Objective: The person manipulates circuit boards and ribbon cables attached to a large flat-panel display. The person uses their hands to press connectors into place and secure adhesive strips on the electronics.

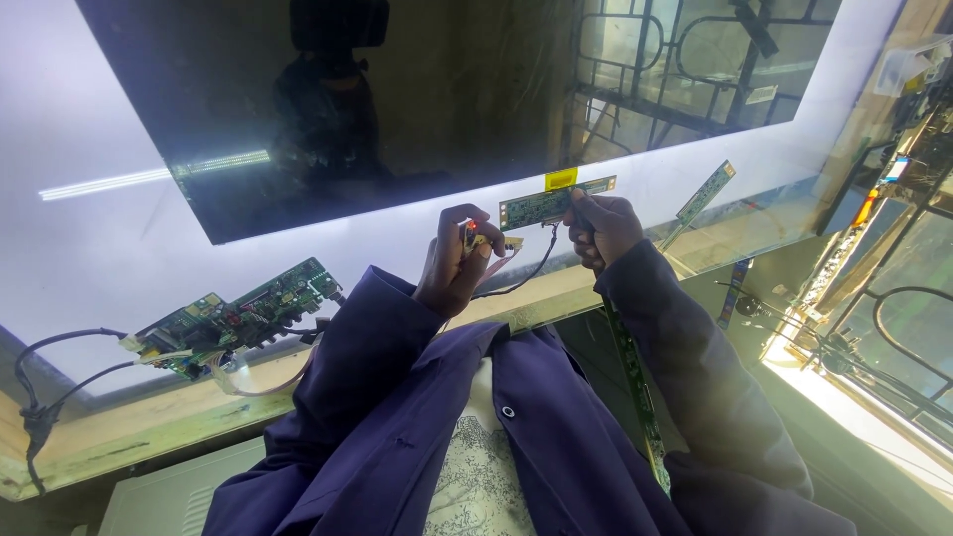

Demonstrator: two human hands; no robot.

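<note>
My left hand (455, 263) is closed around a small device with a red light (471, 228) and a flat ribbon cable (494, 260). My right hand (602, 226) grips the right part of a narrow green circuit board (541, 204) with a yellow sticker (561, 179) on top. Both hands are raised in front of a large flat display panel (447, 109) with a lit white border. A black wire (526, 276) hangs from under the board. Both arms are in dark blue sleeves.
A larger green circuit board (233, 318) with black cables (40, 377) lies at the left on the panel's lower edge. Another narrow green strip board (705, 194) sits to the right. A long thin board (635, 387) hangs down. A metal window grille (874, 328) is at right.
</note>
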